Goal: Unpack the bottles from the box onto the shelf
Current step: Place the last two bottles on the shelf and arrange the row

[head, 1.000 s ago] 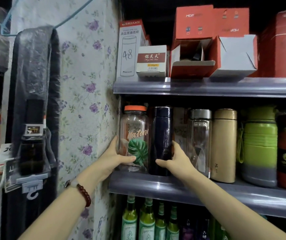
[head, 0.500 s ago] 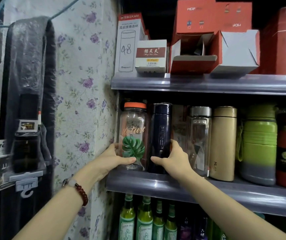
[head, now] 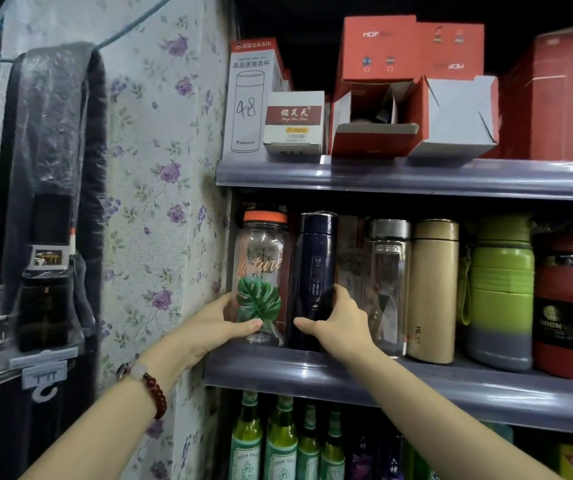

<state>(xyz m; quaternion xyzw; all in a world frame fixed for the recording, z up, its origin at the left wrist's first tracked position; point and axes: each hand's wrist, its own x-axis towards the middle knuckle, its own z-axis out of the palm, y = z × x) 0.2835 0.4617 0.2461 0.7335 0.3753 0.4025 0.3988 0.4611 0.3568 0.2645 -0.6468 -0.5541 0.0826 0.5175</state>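
Note:
A clear bottle (head: 261,258) with an orange lid and a green leaf print stands at the left end of the grey middle shelf (head: 416,386). My left hand (head: 219,323) grips its lower part, thumb across the front. Right beside it stands a dark navy flask (head: 314,258). My right hand (head: 337,323) holds the flask's base, thumb in front and fingers round its right side. Both bottles stand upright on the shelf.
Further right stand a clear bottle with a silver lid (head: 387,285), a gold flask (head: 434,289), a green bottle (head: 501,292) and a red one (head: 571,306). Boxes (head: 375,84) fill the upper shelf. Green glass bottles (head: 278,441) stand below. A floral wall (head: 160,188) borders the left.
The clear bottle has turned slightly so its lettering and leaf face forward. Both hands keep their hold low on the two bottles; the view shifted a little.

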